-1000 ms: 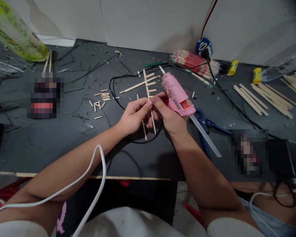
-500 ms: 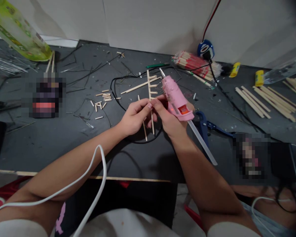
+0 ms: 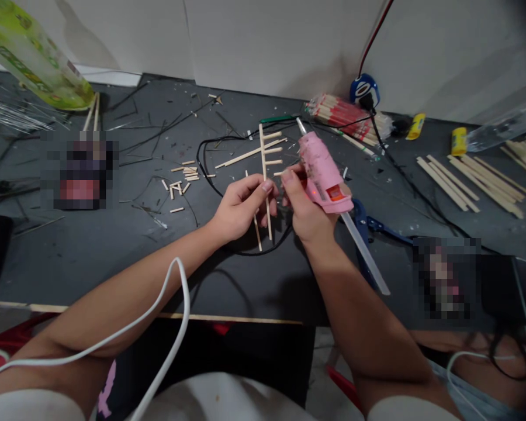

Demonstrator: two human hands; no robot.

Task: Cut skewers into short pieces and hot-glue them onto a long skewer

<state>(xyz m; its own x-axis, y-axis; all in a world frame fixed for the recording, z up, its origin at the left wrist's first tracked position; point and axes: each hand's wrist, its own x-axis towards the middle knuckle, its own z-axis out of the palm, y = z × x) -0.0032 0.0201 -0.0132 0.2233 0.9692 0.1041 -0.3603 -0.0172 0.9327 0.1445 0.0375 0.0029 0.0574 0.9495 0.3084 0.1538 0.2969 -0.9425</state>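
Note:
Between the thumb and fingers of my left hand [image 3: 244,207] is a long wooden stick [image 3: 263,153] with several short crosspieces on its right side. Another thin stick [image 3: 257,231] shows below the same hand. My right hand [image 3: 309,213] pinches a small wooden piece [image 3: 279,173], its tip a little right of the long stick and apart from it. That hand also holds a pink glue gun [image 3: 322,169], its nozzle pointing up and left and a clear glue stick [image 3: 366,254] out of its back.
Short cut pieces [image 3: 190,173] lie left of my hands. Blue pliers [image 3: 363,225], loose sticks [image 3: 486,181], a bagged stick bundle [image 3: 346,114] and a black cable [image 3: 201,158] surround the work. A green bottle [image 3: 35,58] stands back left.
My right hand has moved right with the glue gun, off the long stick, and the small piece shows in its fingertips. My left hand has barely moved; the long stick shifted slightly left.

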